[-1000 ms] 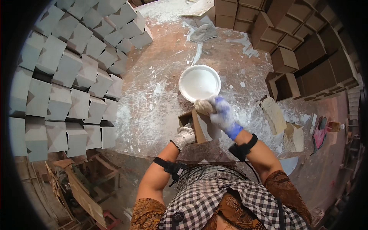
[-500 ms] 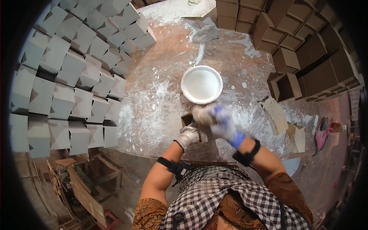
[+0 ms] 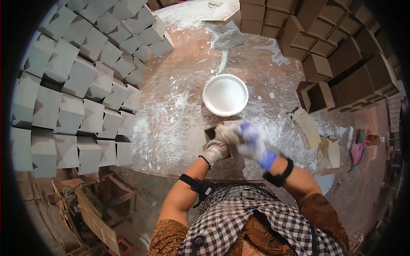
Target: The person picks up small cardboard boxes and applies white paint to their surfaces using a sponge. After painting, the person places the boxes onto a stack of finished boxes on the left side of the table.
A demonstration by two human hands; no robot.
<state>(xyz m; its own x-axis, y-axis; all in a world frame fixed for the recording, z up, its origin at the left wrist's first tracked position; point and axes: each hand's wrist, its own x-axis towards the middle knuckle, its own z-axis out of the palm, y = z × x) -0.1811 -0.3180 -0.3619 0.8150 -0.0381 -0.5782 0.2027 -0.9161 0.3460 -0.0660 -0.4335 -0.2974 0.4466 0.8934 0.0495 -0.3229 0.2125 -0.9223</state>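
A small brown box lies on the worktable just in front of me, its open side facing left. My left hand, in a knitted whitish glove, is closed on the box near its opening. My right hand, in a white glove with blue patches, is closed around a soft, whitish pad. Motion blur hides whether the pad is cloth or sponge. It is over the box's upper side, close to my left fingers, and both hands cover much of the box. Just beyond stands a round white tub of white paste or paint.
White-coated boxes are stacked in rows on the left. Bare brown boxes are piled at the right and back. A grey rag lies beyond the tub. Torn card pieces and a pink item lie at right.
My left hand and the box have shifted slightly right. My right hand, with the pad, has moved a little right and toward me. The tub and the stacks stay put.
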